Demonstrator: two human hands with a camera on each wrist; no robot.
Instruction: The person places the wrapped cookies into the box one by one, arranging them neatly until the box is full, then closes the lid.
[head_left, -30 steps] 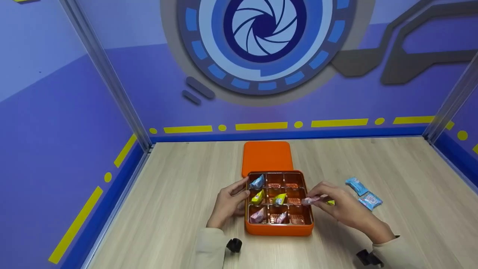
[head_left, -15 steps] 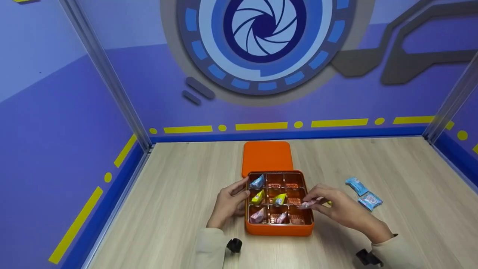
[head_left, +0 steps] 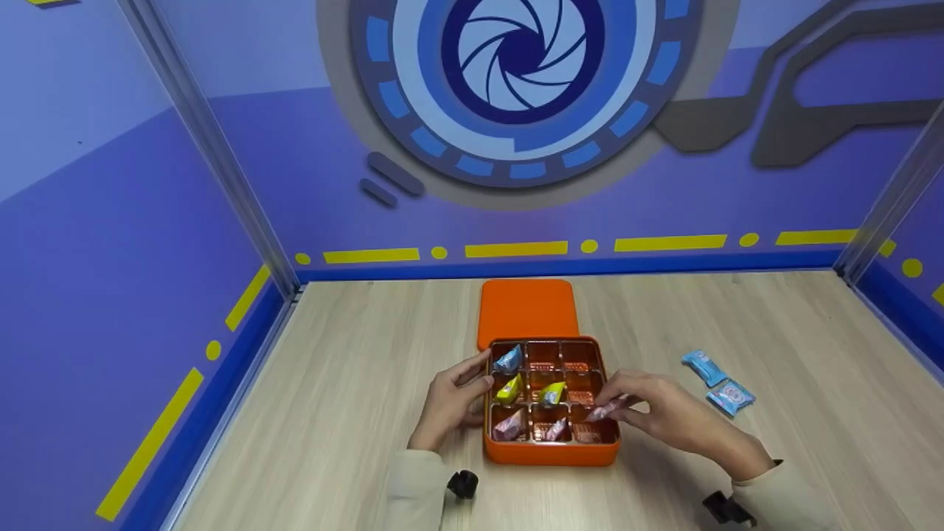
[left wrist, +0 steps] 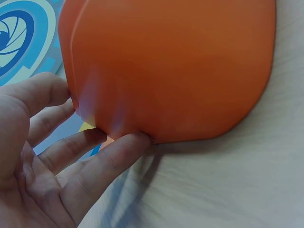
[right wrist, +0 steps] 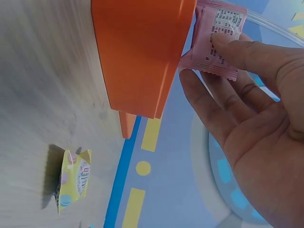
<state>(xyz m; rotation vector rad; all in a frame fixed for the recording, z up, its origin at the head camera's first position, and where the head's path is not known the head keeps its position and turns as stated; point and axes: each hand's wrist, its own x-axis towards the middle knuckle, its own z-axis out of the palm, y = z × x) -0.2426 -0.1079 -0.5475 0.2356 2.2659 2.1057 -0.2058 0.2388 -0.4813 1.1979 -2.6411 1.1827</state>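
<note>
An orange box [head_left: 549, 453] with a three-by-three divided insert stands on the table. My right hand [head_left: 664, 409] pinches a pink wrapped candy [right wrist: 218, 38] between thumb and fingers, above the front right compartment. The candy is tilted, its lower end inside the rim. My left hand [head_left: 451, 402] rests its fingertips [left wrist: 137, 140] against the box's left wall. Inside, a blue candy [head_left: 508, 359] lies back left, yellow candies [head_left: 509, 389] occupy the middle row's left and centre, and pink candies [head_left: 509, 425] the front row's left and centre.
The orange lid [head_left: 527, 313] lies behind the box. Two blue candies [head_left: 706, 367] lie on the table to the right. A yellow candy [right wrist: 73, 178] on the table shows in the right wrist view, hidden by my hand in the head view. Printed panels [head_left: 251, 184] enclose the table.
My right hand has moved left and slightly forward toward me, bringing the pink candy from the box's right rim over the front right compartment. The left hand and box have stayed put.
</note>
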